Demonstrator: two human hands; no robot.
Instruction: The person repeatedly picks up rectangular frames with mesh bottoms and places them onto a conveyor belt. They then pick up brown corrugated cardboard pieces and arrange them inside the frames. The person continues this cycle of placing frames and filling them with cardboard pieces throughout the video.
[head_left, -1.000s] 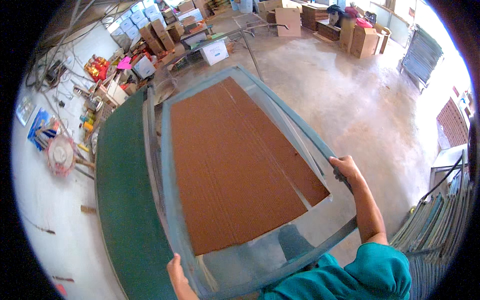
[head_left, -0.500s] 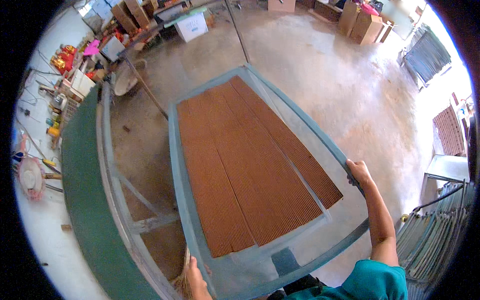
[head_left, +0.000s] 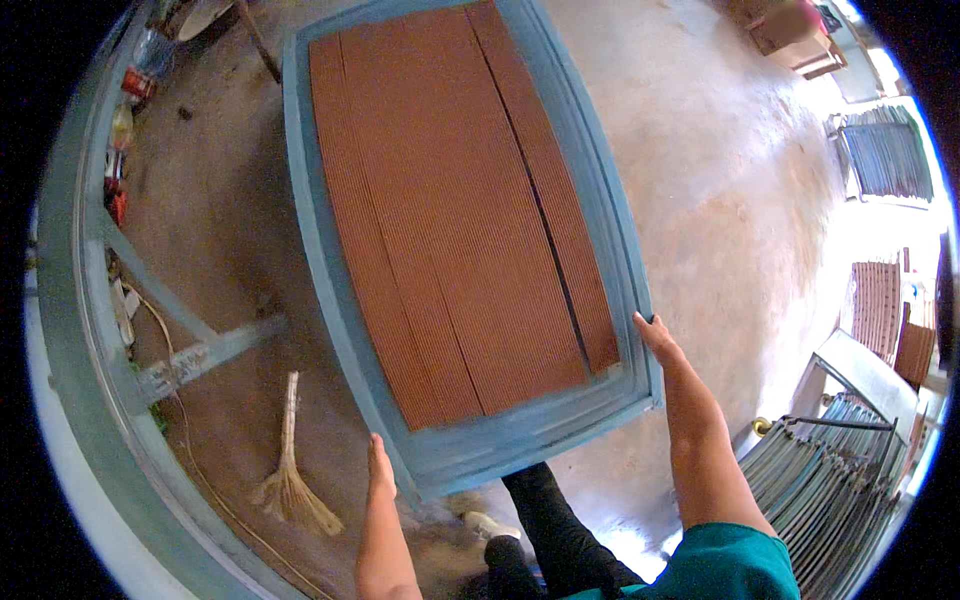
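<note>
A large blue rectangular frame extends away in front of me. Several brown ribbed sheets lie lengthwise inside it, with a narrow dark gap between two of them toward the right. My left hand holds the frame's left side close to the near corner; its thumb points up and the other fingers are mostly hidden. At the right side near the other close corner, my right hand grips the rim, its fingers partly out of sight around the edge.
A straw broom lies on the floor to the left, beside a blue-grey metal stand. Racks of thin stacked frames stand at the lower right and far right. Cardboard boxes sit at the upper right.
The view has tilted down and turned. The blue frame with its brown sheets now reaches past the top edge and its near end sits higher in view. The broom shows fully, and both hands stay at the frame.
</note>
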